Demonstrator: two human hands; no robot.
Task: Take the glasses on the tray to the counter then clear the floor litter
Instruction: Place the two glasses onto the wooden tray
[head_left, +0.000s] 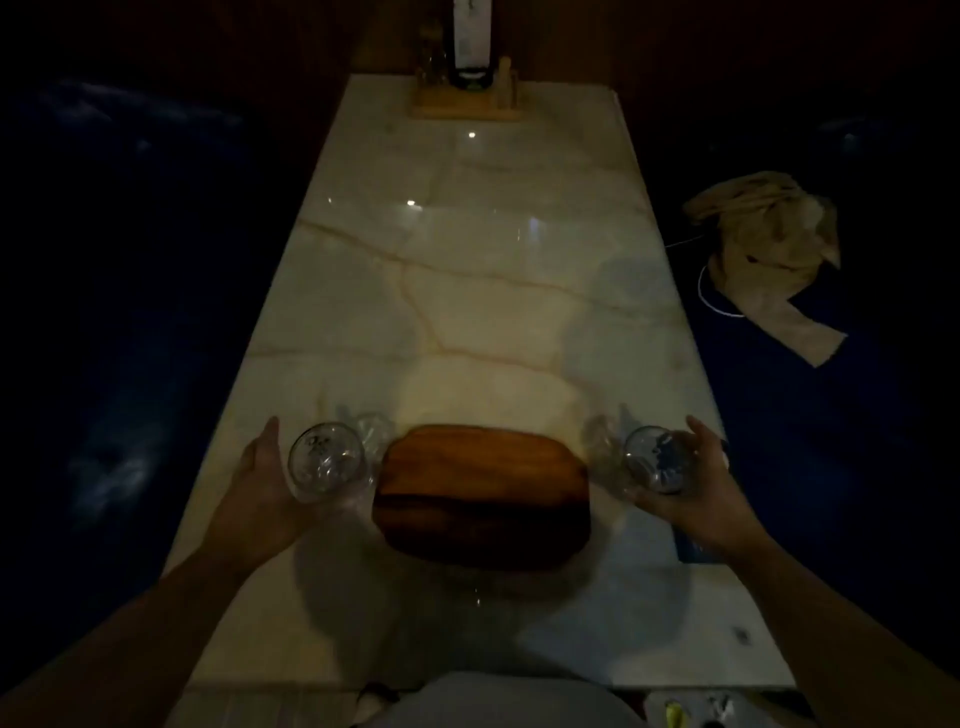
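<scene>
Two glasses, one per hand. The left hand (265, 483) curls its fingers round the left glass (324, 464), held just left of the wooden tray (483, 499). The right hand (698, 488) wraps the right glass (655, 466), just right of the tray. The tray lies bare on the marble table (467, 291). One bottle (474, 41) stands far beyond the tray; one crumpled cloth (769, 254) lies off to its right.

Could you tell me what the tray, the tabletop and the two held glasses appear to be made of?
Tray: apparently wood, brown grain bands, smooth finish.
Tabletop: looks like polished marble or similar stone, pale with veins and light reflections.
Glasses: clear glass, see-through with glints.
</scene>
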